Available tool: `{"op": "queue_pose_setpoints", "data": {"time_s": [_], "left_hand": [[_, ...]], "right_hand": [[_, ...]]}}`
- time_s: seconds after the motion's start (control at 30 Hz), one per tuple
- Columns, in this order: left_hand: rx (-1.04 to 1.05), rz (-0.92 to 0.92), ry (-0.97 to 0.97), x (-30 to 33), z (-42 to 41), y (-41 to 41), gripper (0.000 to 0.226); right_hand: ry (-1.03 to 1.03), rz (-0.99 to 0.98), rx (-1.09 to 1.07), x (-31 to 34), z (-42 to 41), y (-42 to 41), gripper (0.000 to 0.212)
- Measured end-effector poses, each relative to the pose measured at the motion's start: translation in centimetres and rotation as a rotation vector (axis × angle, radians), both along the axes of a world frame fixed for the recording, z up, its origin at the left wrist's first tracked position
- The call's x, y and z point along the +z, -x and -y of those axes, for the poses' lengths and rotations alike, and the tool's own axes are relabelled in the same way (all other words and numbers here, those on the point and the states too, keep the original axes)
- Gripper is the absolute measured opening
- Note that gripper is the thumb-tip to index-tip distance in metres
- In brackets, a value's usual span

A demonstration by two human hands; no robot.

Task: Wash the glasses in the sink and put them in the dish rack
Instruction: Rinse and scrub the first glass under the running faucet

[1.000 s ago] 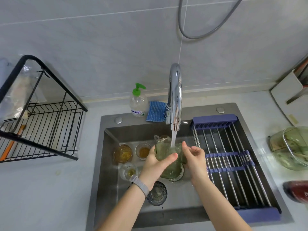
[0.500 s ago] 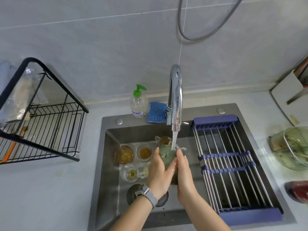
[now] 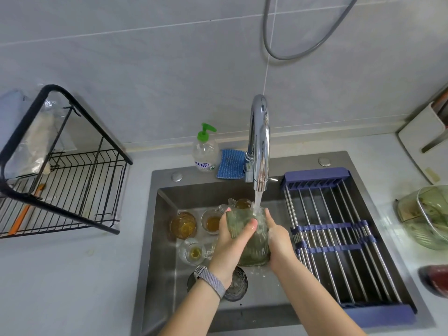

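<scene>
I have a green ribbed glass (image 3: 252,241) between my two hands, over the sink (image 3: 164,263), right under the tap (image 3: 260,146). The running water (image 3: 257,202) lands on its upper end. My left hand (image 3: 232,243) wraps around its left side, thumb laid across the front, and my right hand (image 3: 277,236) presses against its right side with the thumb up beside the stream. Both hands are closed on the glass, which tilts a little away from me.

Down in the sink to the left of my left hand stand other glasses: an amber glass (image 3: 183,225), a small glass (image 3: 212,223) just beside it, and a clear glass (image 3: 192,252) nearer me. A dark glass (image 3: 236,284) sits below my left wrist, partly hidden by it. The black dish rack (image 3: 63,180) stands on the counter well apart to the left. A roll-up rack (image 3: 334,238) covers the right half of the sink, just beside my right hand.
</scene>
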State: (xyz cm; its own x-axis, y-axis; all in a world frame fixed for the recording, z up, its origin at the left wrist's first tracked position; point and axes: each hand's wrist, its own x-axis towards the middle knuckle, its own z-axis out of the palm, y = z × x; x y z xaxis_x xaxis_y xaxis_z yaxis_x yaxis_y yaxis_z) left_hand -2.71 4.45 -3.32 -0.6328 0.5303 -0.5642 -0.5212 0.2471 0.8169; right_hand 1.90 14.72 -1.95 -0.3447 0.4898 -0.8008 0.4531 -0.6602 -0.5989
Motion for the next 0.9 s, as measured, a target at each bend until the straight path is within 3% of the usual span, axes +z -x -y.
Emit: {"op": "queue_pose_setpoints", "data": {"time_s": [0.1,0.23,0.33,0.4,0.53,0.63,0.8,0.9], "left_hand": [[-0.051,-0.068,-0.009,0.8,-0.4,0.1,0.106],[-0.020,-0.162,0.004,1.2,-0.8,0.3,0.078],[-0.074,-0.267,0.045,1.3,-0.6,0.1,0.086],[-0.097,-0.318,0.078,1.2,-0.6,-0.2,0.092],[-0.151,-0.372,0.081,1.5,-0.2,-0.1,0.079],[-0.179,-0.399,0.098,1.5,-0.1,0.1,0.078],[-0.235,-0.493,0.144,0.8,0.3,0.9,0.089],[-0.352,-0.493,0.105,1.4,0.4,0.7,0.082]], "right_hand": [[0.012,0.023,-0.079,-0.3,0.0,-0.2,0.053],[-0.095,-0.070,0.013,-0.5,1.8,-0.3,0.074],[-0.125,-0.076,0.009,0.4,1.4,-0.1,0.061],[-0.036,-0.062,-0.045,1.0,0.2,0.4,0.051],[0.156,-0.005,-0.083,0.6,-0.9,0.7,0.034],[0.234,-0.097,-0.119,0.2,-0.3,0.1,0.047],[0.131,-0.278,-0.082,0.7,1.7,-0.7,0.055],[0.238,-0.274,-0.236,0.0,0.2,-0.6,0.060]]}}
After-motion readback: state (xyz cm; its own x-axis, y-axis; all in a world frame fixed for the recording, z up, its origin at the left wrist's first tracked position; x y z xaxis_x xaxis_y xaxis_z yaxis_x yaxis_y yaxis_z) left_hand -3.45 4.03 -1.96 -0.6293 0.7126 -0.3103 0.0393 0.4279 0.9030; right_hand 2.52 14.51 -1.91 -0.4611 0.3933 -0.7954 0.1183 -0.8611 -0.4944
